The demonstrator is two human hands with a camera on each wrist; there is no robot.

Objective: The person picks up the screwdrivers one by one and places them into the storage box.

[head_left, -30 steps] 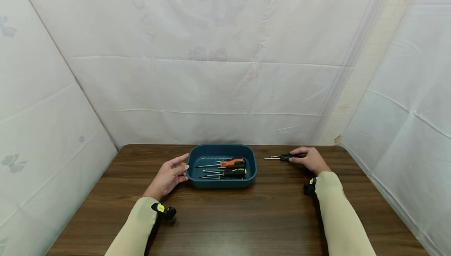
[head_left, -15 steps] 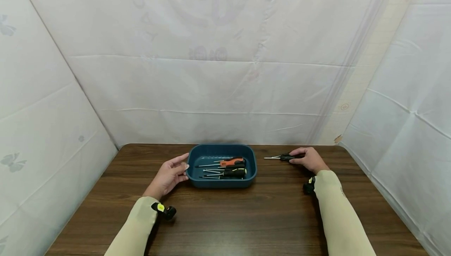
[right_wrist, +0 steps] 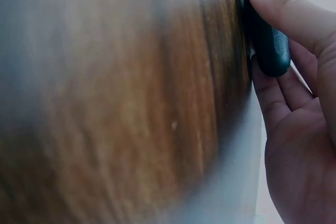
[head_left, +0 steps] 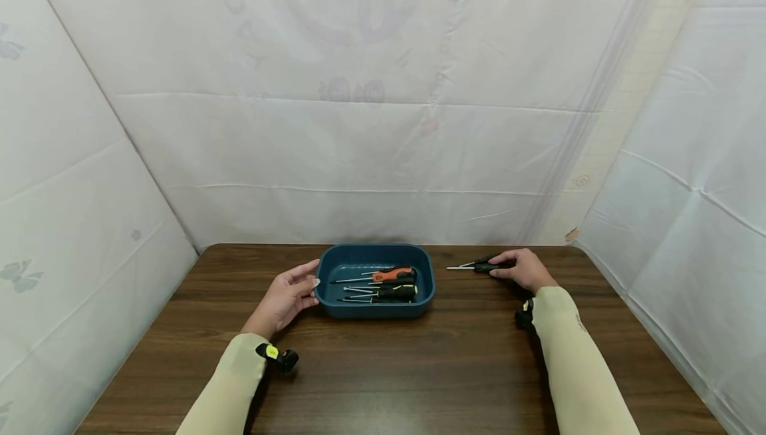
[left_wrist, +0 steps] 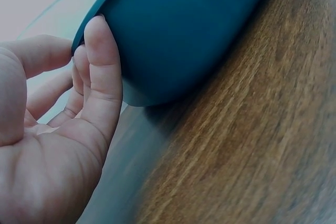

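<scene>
A dark blue tray (head_left: 326, 298) sits mid-table with several screwdrivers (head_left: 389, 285) lying in it, one with an orange handle. My left hand (head_left: 288, 295) rests against the tray's left wall, fingers straight along the blue tray (left_wrist: 189, 40) side and thumb near the rim. My right hand (head_left: 522, 268) pinches the black handle of a small screwdriver (head_left: 479, 265) on the table right of the tray, its metal shaft pointing left. In the right wrist view the thumb and fingers (right_wrist: 283, 14) close around the black screwdriver handle (right_wrist: 265, 35).
The wooden table (head_left: 383, 368) is enclosed by white sheet walls at the back and both sides. Beige sleeves cover both forearms, each with a small black wrist camera (head_left: 276, 357).
Little has changed. My right hand with the black-handled screwdriver has shifted very slightly; the left hand stays against the tray.
</scene>
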